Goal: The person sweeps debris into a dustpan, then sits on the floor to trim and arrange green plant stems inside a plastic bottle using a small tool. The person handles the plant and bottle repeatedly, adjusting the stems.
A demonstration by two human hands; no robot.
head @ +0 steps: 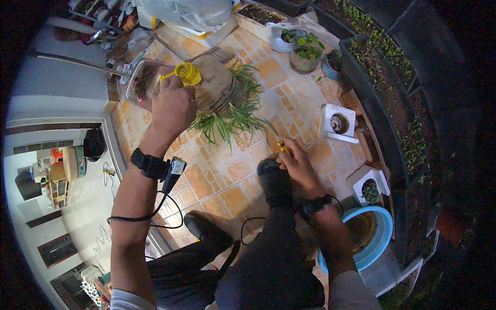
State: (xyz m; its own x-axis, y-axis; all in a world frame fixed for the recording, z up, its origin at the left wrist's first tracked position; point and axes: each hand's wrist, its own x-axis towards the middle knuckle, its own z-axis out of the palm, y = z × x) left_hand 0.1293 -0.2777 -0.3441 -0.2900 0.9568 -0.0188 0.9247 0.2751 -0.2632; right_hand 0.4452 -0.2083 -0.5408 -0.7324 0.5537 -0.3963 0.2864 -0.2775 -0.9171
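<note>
My left hand (pixel 174 99) is closed on a yellow plastic object (pixel 187 73) with a round opening, held above a round, brown, flat-topped stand or stump (pixel 213 81). Long green leaves (pixel 232 120) of a plant spread around the side of the stand nearest me. My right hand (pixel 296 162), lower right of the leaves, grips a small tool by its yellow-and-black handle (pixel 283 146); a thin shaft or blade seems to point towards the leaves, but its tip is unclear. Both wrists wear black straps, and a cabled black device hangs by the left one.
A dustpan-like tray (pixel 133 83) with dark soil lies beyond my left hand. Potted plants (pixel 306 58), white planters (pixel 338 122) and a light-blue basin (pixel 383 232) stand to the right, beside long dark planting troughs (pixel 376 85). My shoes (pixel 205 226) rest on the tiled floor.
</note>
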